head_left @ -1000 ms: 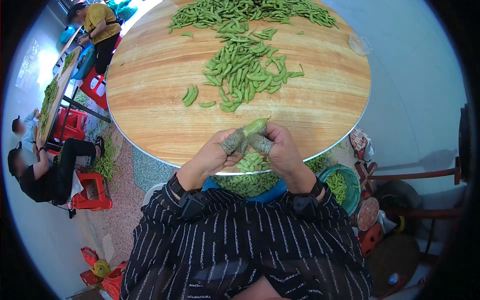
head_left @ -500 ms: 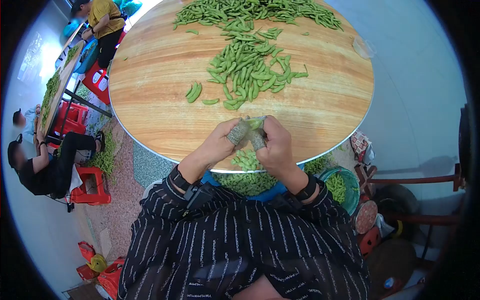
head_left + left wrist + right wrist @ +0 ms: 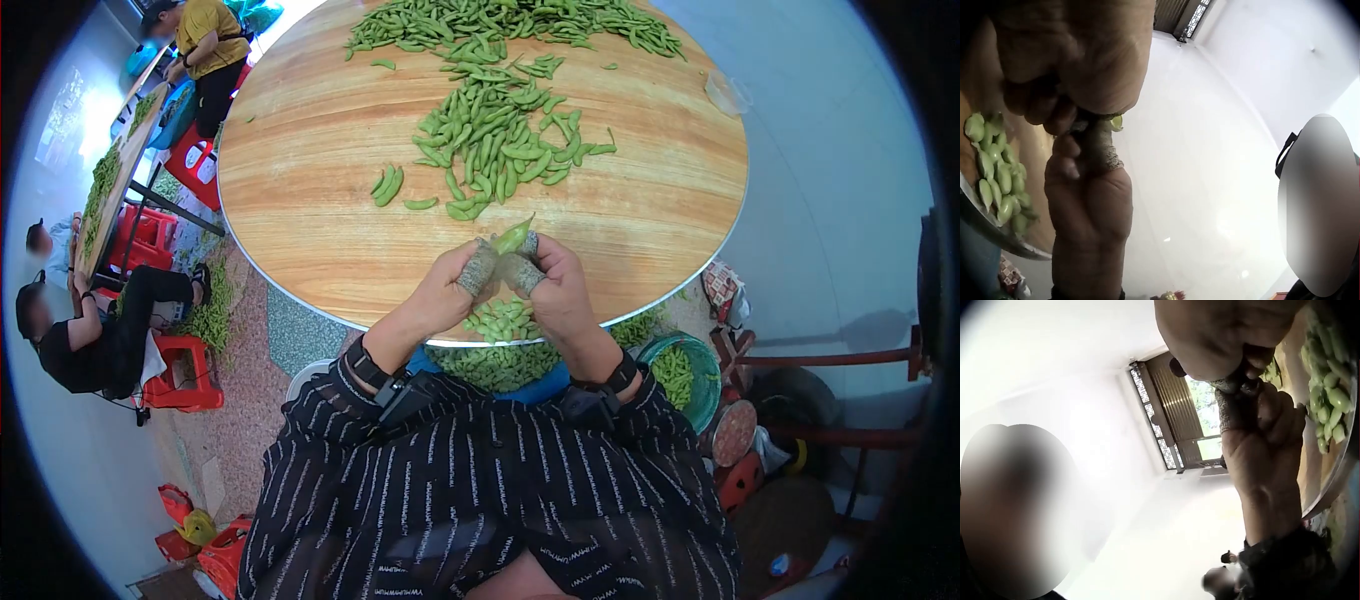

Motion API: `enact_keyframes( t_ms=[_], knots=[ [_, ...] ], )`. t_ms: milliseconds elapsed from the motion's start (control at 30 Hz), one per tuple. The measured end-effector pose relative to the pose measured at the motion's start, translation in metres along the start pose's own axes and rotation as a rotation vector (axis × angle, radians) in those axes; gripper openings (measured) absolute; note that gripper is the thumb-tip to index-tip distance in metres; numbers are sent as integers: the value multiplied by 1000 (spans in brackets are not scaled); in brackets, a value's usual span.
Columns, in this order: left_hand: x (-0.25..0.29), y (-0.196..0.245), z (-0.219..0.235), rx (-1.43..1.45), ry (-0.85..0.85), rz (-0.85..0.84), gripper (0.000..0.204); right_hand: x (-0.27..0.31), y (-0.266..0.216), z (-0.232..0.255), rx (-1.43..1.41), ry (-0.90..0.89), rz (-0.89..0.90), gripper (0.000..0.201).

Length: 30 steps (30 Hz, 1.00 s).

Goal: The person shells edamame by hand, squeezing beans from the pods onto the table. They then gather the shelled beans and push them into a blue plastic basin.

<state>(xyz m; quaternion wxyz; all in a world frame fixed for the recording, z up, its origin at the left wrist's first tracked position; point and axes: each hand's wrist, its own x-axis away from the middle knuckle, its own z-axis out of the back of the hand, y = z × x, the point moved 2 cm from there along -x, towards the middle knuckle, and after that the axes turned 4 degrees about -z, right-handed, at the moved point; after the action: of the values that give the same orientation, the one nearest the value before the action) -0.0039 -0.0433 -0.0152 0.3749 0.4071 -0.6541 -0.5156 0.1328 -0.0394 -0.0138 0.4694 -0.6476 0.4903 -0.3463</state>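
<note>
Both hands meet over the near edge of the round wooden table [image 3: 300,240], their thumbs wrapped in grey speckled covers. Between them they pinch one green edamame pod [image 3: 515,236], its pointed tip sticking up and to the right. My left hand [image 3: 447,287] grips it from the left and my right hand [image 3: 562,292] from the right, thumbs nearly together. Just below the hands lies a small heap of shelled green beans [image 3: 497,322], also seen in the left wrist view. In that view only a bit of the pod [image 3: 1117,122] shows; the fingers hide the rest.
Unshelled pods [image 3: 490,140] spread up the middle of the table to a larger pile [image 3: 520,22] at the far side. Under the near edge sits a blue basin [image 3: 545,385] with beans. A green basket [image 3: 712,375] stands right. People work at another table [image 3: 130,155] on the left.
Half a second ago the hands were closer together and the pod lay flatter between them; now the pod points up and right. The head view has shifted slightly since the first frame.
</note>
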Motion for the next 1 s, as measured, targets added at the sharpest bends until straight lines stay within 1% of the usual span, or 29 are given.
enact_keyframes(
  t_ms=[33, 67, 100, 133, 167, 200, 267, 300, 333, 367, 433, 467, 500, 533, 567, 633, 667, 700, 733, 767, 800, 867, 900, 967, 1000],
  knots=[
    [0, -4, 2, -4, -37, -17, 9, 0, 2, 1, -116, 7, -82, 17],
    [0, -6, 3, -7, -74, -33, 11, 0, 4, 4, -117, 8, -83, 17],
    [1, -6, 4, -6, -75, -32, 11, -2, 6, 8, -218, -37, -117, 16],
    [0, -7, 5, 140, -80, 41, 12, -3, 7, 11, -319, -82, -149, 15],
    [0, -7, 5, 284, -84, 112, 12, -3, 5, 11, -319, -81, -148, 15],
    [0, -4, 3, 285, -85, 113, 12, -2, 3, 11, -329, -57, -168, 13],
    [1, 1, -3, 415, -59, 157, 13, -1, 3, 15, -338, -30, -190, 11],
    [1, 0, -4, 417, -60, 157, 13, -2, 4, 20, -295, 15, -201, 12],
    [0, 0, -4, 401, -62, 147, 12, -3, 4, 24, -251, 60, -211, 13],
    [0, -1, -4, 386, -65, 138, 12, -4, 1, 27, -251, 61, -212, 13],
    [0, -2, -4, 343, -66, 117, 12, -4, -8, 32, 0, 178, -169, 17],
    [0, -2, -3, 297, -67, 96, 12, -2, -10, 31, 0, 181, -171, 17],
    [0, -2, -3, 300, -68, 97, 12, 1, -11, 32, 102, 207, -125, 20],
    [0, -2, -3, 199, -72, 67, 11, 4, -14, 31, 203, 233, -81, 23],
    [0, -1, -3, 99, -77, 36, 11, 8, -17, 29, 204, 235, -84, 23],
    [0, -4, -2, 64, -72, 31, 10, 14, -20, 20, 141, 25, -159, 25],
    [0, -5, -1, 27, -66, 22, 10, 14, -20, 18, 140, 27, -161, 25],
    [0, -7, -1, 27, -67, 24, 10, 14, -19, 15, 135, -21, -140, 25],
    [-1, -7, 0, -53, -71, -39, 10, 13, -19, 13, 132, -70, -118, 24],
    [-1, -7, 1, -134, -74, -102, 10, 13, -19, 13, 131, -72, -119, 24],
    [0, -5, 1, -134, -71, -102, 10, 12, -19, 13, 158, -76, -124, 23],
    [3, -3, 0, -78, -64, -17, 8, 12, -19, 13, 185, -80, -131, 22],
    [3, -6, 1, -76, -64, -16, 8, 13, -20, 11, 166, -91, -116, 22],
    [1, -9, 1, -236, -73, -220, 19, 12, -20, 11, 148, -102, -100, 21],
    [2, -7, 0, -235, -74, -219, 19, 12, -18, 12, 155, -103, -96, 21]
  ],
)
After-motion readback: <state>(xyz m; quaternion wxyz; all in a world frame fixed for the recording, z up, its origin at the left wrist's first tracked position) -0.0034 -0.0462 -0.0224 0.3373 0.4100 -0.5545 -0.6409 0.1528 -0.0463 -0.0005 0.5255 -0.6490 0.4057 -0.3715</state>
